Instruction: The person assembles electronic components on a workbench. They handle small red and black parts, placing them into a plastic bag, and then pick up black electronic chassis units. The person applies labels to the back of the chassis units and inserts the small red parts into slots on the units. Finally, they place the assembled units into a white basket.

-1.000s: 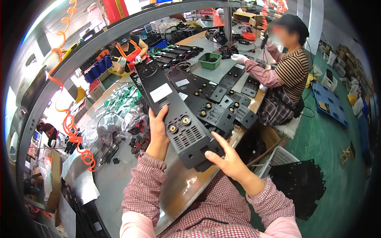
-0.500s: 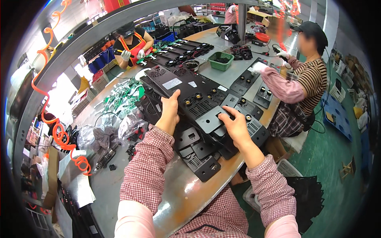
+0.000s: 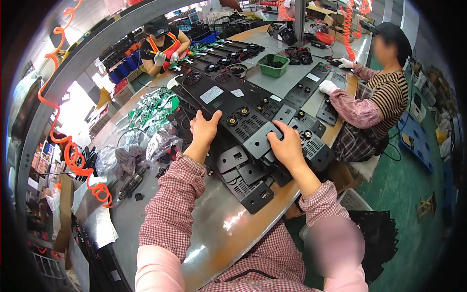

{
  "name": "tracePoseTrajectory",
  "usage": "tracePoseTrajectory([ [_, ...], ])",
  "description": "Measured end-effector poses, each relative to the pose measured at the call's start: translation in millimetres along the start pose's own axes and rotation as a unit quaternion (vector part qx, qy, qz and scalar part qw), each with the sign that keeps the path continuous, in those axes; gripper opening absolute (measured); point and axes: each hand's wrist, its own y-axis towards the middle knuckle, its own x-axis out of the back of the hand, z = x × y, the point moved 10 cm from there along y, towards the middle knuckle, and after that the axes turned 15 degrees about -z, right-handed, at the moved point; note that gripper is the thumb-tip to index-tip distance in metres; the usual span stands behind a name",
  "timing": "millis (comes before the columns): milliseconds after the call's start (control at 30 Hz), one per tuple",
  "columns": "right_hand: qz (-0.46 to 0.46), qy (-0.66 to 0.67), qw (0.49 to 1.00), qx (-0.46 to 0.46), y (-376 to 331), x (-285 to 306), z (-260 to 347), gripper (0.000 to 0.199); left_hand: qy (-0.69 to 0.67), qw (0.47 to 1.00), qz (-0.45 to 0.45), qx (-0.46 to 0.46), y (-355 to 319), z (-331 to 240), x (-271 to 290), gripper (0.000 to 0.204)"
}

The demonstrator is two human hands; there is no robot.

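Long black vented panels (image 3: 233,104) lie in an overlapping stack in front of me, with fan grilles, white labels and brass-coloured round fittings on top. My left hand (image 3: 204,129) is at the left edge of the upper panel, its thumb and fingers apart; the thumb tip appears to touch the edge. My right hand (image 3: 288,146) grips the near end of the stack, by a smooth dark-grey end piece (image 3: 259,142). Its thumb and forefinger bend over the top, and the other fingers are partly hidden. Smaller grey-black plates (image 3: 253,194) stick out beneath, towards the table's front edge.
Green circuit boards (image 3: 151,109) and clear plastic bags (image 3: 163,145) lie to the left, near a power screwdriver (image 3: 130,185) and a coiled orange hose (image 3: 73,163). A green basket (image 3: 273,65) stands beyond the stack. Co-workers sit across (image 3: 165,46) and at right (image 3: 384,92).
My left hand's fingers have come away from around the panel edge and spread. The panels have shifted slightly right in view. The right co-worker's gloved hand has moved down to a panel.
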Motion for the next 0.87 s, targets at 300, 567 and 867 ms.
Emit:
tracePoseTrajectory([
  [300, -0.023, -0.099, 0.990, 0.100, -7, 21, 28, 0.040, -0.040, 0.999, 0.006, -0.005, -14, 1, 0, 0.103],
  [567, -0.179, 0.219, 0.957, 0.058, -18, 152, 12, 0.028, -0.110, 0.946, -0.136, -0.272, -95, -41, 93, 0.059],
  [867, -0.379, 0.036, 0.888, -0.257, -199, 372, -274, 0.027, 0.030, 0.758, 0.339, -0.556, -362, 26, 14, 0.061],
])
